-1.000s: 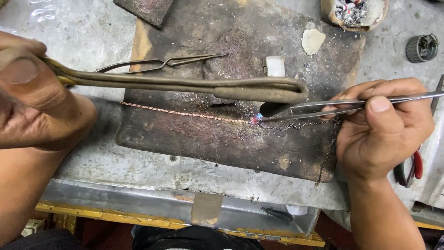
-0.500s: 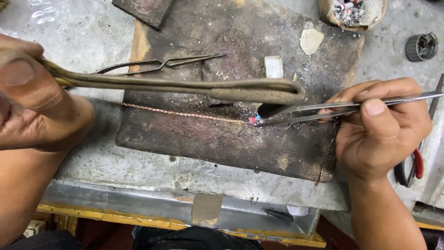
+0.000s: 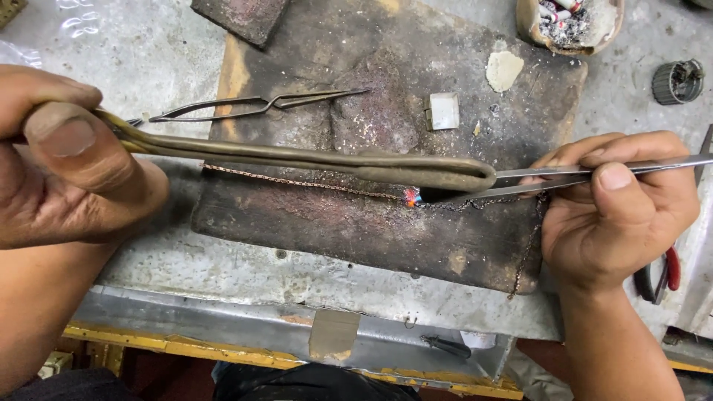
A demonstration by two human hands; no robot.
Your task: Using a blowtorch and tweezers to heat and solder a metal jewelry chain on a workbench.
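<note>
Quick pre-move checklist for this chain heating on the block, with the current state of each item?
1. Left hand grips the bent torch pipe: ok.
2. Pipe tip points at the glowing spot on the chain: ok.
3. Right hand holds the tweezers, tips near the glow: ok.
4. Tweezers actually gripping the chain: cannot tell, pipe hides the tips.
5. Chain lies straight across the charred block: ok.
6. Chain's dark end trails over the block's right edge: not ok.
</note>
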